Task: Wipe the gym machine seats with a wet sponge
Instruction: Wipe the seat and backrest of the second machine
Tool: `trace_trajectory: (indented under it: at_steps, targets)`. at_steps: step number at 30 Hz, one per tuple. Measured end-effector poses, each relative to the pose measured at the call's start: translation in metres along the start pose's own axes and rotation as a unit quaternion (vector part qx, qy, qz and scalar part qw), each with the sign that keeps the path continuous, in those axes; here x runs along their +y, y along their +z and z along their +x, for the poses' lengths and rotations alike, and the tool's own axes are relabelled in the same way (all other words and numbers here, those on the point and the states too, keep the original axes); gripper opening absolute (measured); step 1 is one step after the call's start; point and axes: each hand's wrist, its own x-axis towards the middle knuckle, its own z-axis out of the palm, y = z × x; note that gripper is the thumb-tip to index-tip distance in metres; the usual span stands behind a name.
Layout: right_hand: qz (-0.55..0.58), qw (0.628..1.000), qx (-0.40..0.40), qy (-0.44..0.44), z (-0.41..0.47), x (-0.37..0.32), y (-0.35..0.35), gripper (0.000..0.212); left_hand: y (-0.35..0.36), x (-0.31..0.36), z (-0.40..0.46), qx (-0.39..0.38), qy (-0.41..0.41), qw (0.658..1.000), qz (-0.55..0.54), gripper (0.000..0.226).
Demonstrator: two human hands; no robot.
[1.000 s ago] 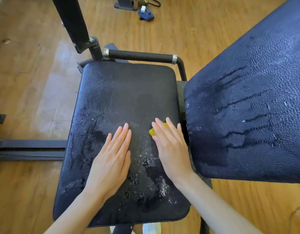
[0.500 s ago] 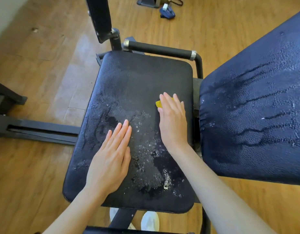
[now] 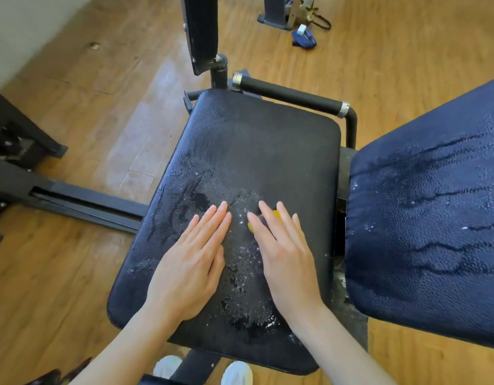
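yellow sponge (image 3: 264,218), mostly hidden under the right hand (image 3: 284,257), has come back toward the near middle of the seat (image 3: 268,151) from the spot by the right edge half a second ago; straight, slightly spread fingers press it flat. the left hand (image 3: 189,269) has stayed flat on the seat just beside it, fingers straight and together, holding nothing. seat is black pebbled vinyl, a rounded rectangle with foam flecks and wet smears; the backrest (image 3: 434,232) is dark blue, grainy, beaded, with dark runs of water; wood plank floor (image 3: 73,273) below.
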Motion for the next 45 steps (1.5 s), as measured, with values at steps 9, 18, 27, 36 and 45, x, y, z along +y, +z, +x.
trace_trajectory:
  at_steps: [9,18,27,36,45]
  targets:
    - [0.019,0.999,0.027,0.005,0.019,-0.011,0.01,0.039,0.0,0.0,0.001,0.003,0.003,1.0,-0.004,0.055]
    - [0.009,0.999,0.045,0.026,0.064,-0.017,0.023,0.036,0.003,-0.001,0.002,0.023,0.006,1.0,0.009,0.056]
    - [0.006,0.998,0.042,0.055,0.09,-0.027,0.027,0.035,-0.001,-0.008,-0.021,0.053,-0.061,0.996,0.034,0.056]
    - [0.004,0.999,0.04,0.007,0.102,-0.029,0.031,0.031,0.0,-0.011,-0.026,0.05,-0.069,0.996,0.037,0.056]
    - [0.015,0.998,0.012,-0.054,0.09,-0.042,0.033,0.032,0.0,-0.01,-0.026,0.054,-0.078,0.995,0.045,0.056]
